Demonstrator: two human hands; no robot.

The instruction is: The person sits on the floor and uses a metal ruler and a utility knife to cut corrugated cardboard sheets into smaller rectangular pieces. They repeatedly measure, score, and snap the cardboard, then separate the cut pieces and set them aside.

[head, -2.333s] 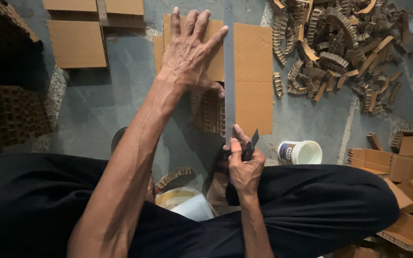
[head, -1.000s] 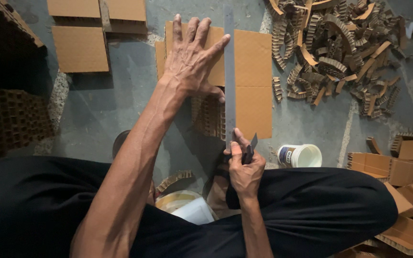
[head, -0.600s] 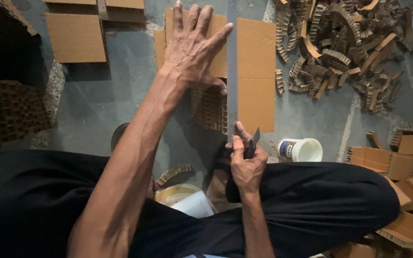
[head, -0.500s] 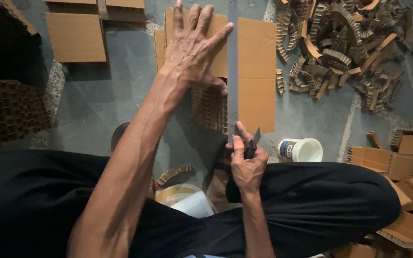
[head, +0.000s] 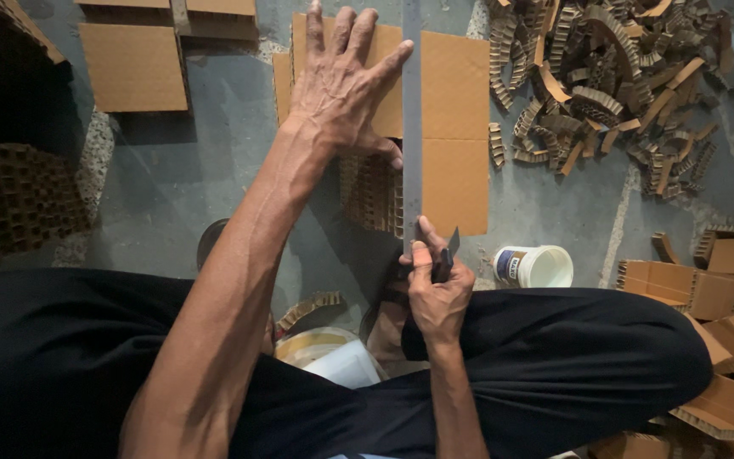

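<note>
Pressing flat with spread fingers, the left hand (head: 341, 81) pins a metal ruler (head: 411, 127) onto the cardboard sheet (head: 452, 102), while just below it the right hand (head: 437, 293) grips a knife (head: 445, 259) beside the ruler's edge.

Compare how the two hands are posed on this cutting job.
The left hand lies flat, fingers spread, pressing the metal ruler and cardboard sheet; the right hand is curled around a knife. The left reaches far forward; the right stays near the lap. Both are bare and meet the ruler.
</note>
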